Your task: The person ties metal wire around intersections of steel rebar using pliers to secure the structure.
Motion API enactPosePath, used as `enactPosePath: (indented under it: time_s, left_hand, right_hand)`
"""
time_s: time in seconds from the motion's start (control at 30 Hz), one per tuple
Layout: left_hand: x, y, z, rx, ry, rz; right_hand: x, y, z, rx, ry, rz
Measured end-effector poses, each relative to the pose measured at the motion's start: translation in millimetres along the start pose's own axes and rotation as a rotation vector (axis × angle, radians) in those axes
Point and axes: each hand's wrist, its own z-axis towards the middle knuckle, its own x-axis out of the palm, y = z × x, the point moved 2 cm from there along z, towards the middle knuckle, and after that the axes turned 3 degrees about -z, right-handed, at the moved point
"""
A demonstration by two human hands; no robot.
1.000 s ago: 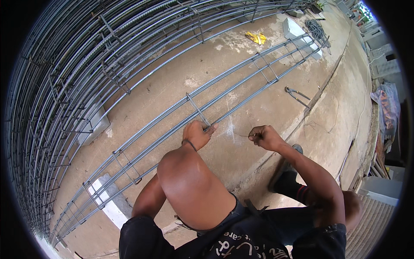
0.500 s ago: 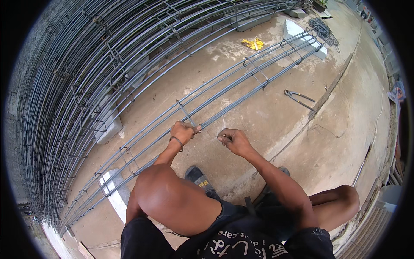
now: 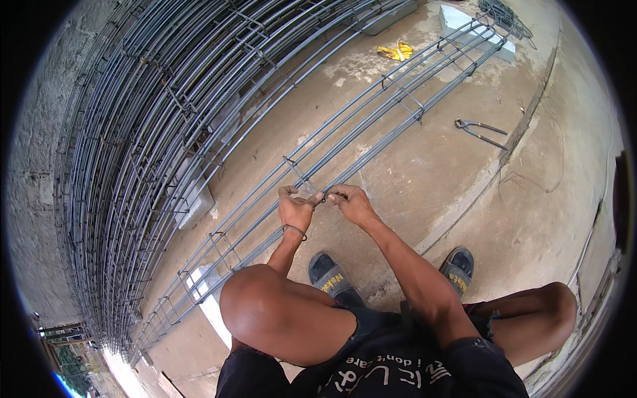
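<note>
The left hand (image 3: pixel 296 209) is at the lower bars of a long metal frame (image 3: pixel 372 155), just beside one of its crosswise hoops. Close on its right is the right hand (image 3: pixel 353 203), fingers bent, fingertips near the left thumb; what they pinch is too small to tell. Ahead and rightward of the right hand, pliers (image 3: pixel 466 124) lie on the floor (image 3: pixel 411 199); farther ahead are yellow gloves (image 3: pixel 396 51). Left of the left hand spreads a big pile of bars (image 3: pixel 166 86).

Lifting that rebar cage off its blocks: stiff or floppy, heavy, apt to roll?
Probably heavy: the rebar cage looks built entirely of steel. Likely to flex lengthwise, being long and slender where it spans the pale blocks. Unlikely to roll, since its stirrups look boxy rather than round.
</note>
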Motion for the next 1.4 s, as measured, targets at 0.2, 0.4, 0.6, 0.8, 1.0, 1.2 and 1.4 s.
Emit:
enactPosePath:
  time_s: [0.2, 0.4, 0.6, 0.8, 1.0, 1.2, 1.4]
  left_hand:
    - [-6, 7, 11, -0.17, 0.15, -0.177]
    - [-16, 4, 11, -0.234, 0.329, -0.341]
    - [-11, 0, 0, -0.157, 0.223, -0.454]
    - [-16, 2, -9, 0.001, 0.145, -0.248]
    - [-16, -16, -22, 0.315, -0.033, 0.02]
    - [-17, -25, -20, 0.443, -0.006, 0.228]
    - [-13, -19, -17, 0.452, 0.011, 0.039]
  right_hand:
    - [8, 2, 10, 0.033, 0.227, 0.024]
    - [9, 5, 7, 0.067, 0.195, 0.063]
    - [14, 7, -1, 0.11, 0.182, 0.261]
    - [4, 15, -6, 0.097, 0.187, 0.195]
    - [5, 55, 6, 0.325, 0.223, 0.143]
    - [-4, 64, 6, 0.441, 0.278, 0.327]
    - [-14, 49, 1, 0.402, 0.45, 0.502]
